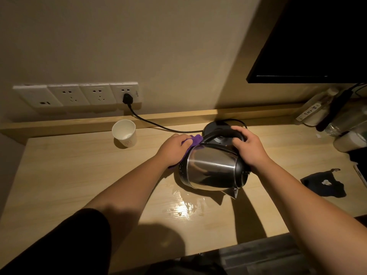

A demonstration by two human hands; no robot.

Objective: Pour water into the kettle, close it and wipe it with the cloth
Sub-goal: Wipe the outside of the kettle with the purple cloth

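A steel kettle [210, 169] with a black handle is tilted on its side over the wooden table [69, 175], its spout pointing toward me and down. My right hand [249, 147] grips the black handle on top. A purple cloth [195, 140] is pressed against the kettle's left side near its base by my left hand [173, 149]. A puddle of water [186, 203] lies on the table under the spout. The kettle's black base [213, 127] sits just behind it. A white paper cup [124, 132] stands at the back left.
A black cord [151, 123] runs from the base to a wall socket strip [79, 95]. A dark cloth pouch [323, 184] lies at the right. Bottles and jars [325, 114] crowd the back right corner under a dark screen [317, 40].
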